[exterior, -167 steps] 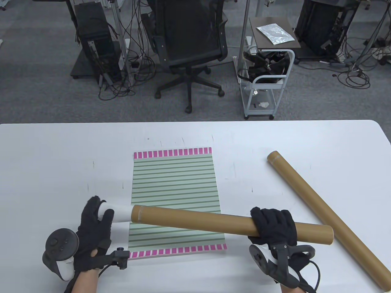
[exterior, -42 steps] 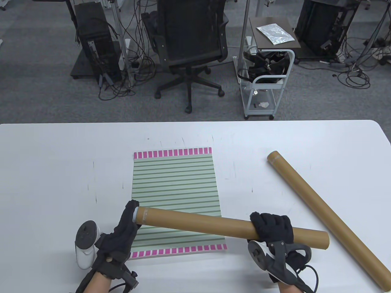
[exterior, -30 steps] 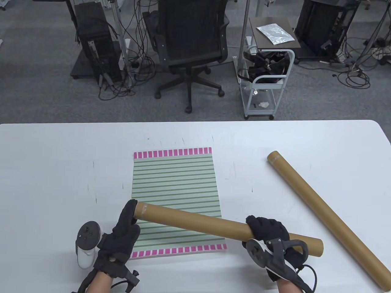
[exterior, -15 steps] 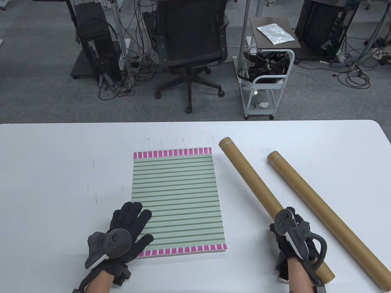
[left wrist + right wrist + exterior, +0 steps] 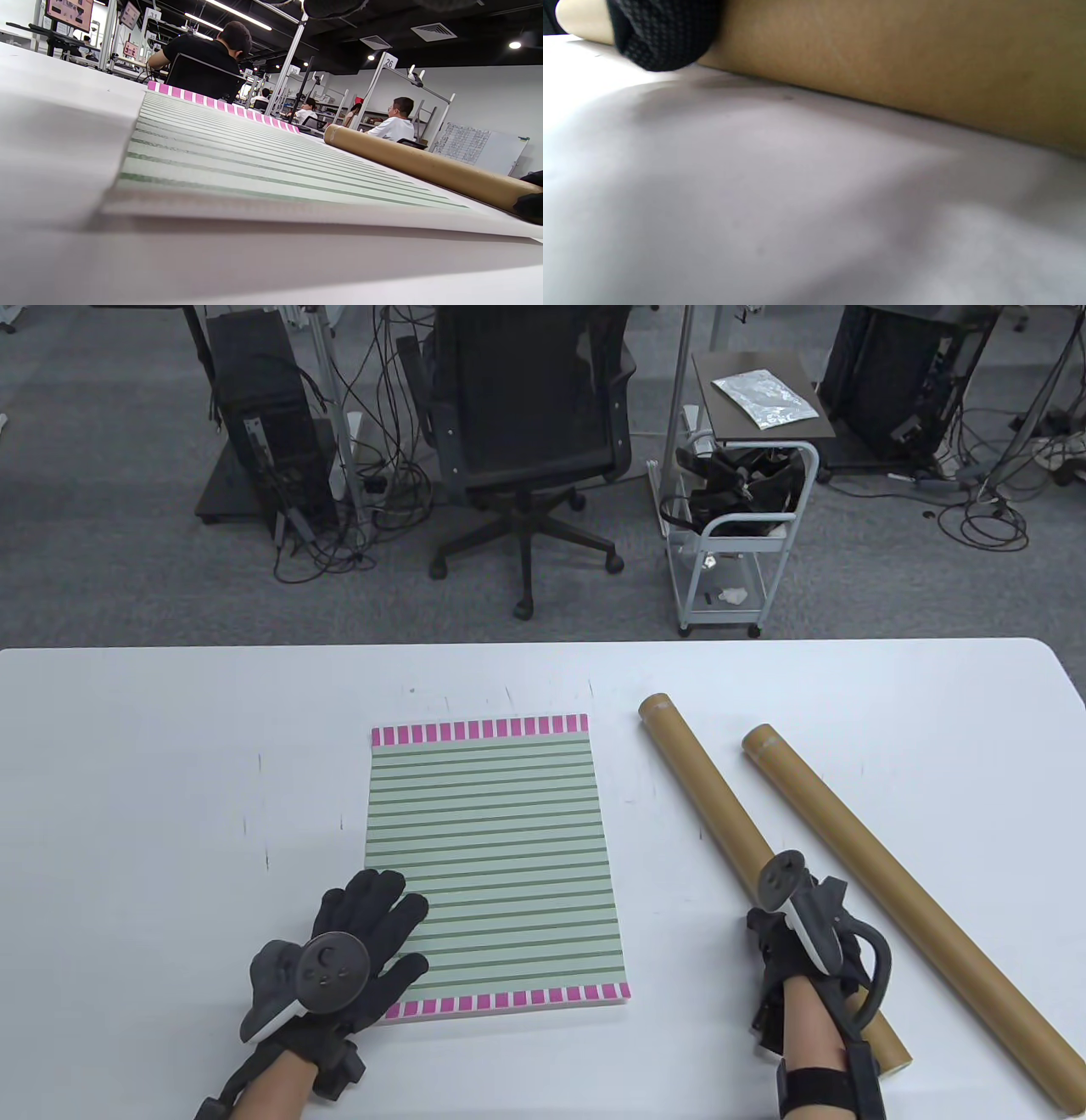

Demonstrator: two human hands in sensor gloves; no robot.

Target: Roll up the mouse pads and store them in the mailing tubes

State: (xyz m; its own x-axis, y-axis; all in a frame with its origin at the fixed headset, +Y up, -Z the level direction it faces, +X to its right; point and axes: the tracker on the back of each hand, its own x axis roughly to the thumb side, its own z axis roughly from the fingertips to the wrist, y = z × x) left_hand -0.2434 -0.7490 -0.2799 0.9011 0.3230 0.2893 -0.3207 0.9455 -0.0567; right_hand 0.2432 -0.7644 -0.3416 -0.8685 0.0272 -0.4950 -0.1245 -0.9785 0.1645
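Observation:
A green striped mouse pad [image 5: 492, 848] with pink end bands lies flat at the table's middle. My left hand [image 5: 382, 912] rests open on its near left corner, fingers spread. Right of the pad a brown mailing tube [image 5: 708, 802] lies on the table, angled away to the left. My right hand [image 5: 793, 937] grips it near its near end; the tracker hides most of the fingers. The right wrist view shows a gloved fingertip [image 5: 661, 38] against that tube [image 5: 903, 55]. A second mailing tube [image 5: 899, 899] lies parallel, further right. From the left wrist view I see the pad [image 5: 237, 152] and the tube [image 5: 424, 169].
The white table [image 5: 127, 780] ends just behind the pad. Beyond it stand an office chair [image 5: 526, 415] and a small cart [image 5: 738, 517]. People sit at desks [image 5: 394, 123] in the background of the left wrist view.
My right hand swung the tube off the pad and laid it on the table beside the other tube. My left hand left the tube's end and now lies flat on the pad.

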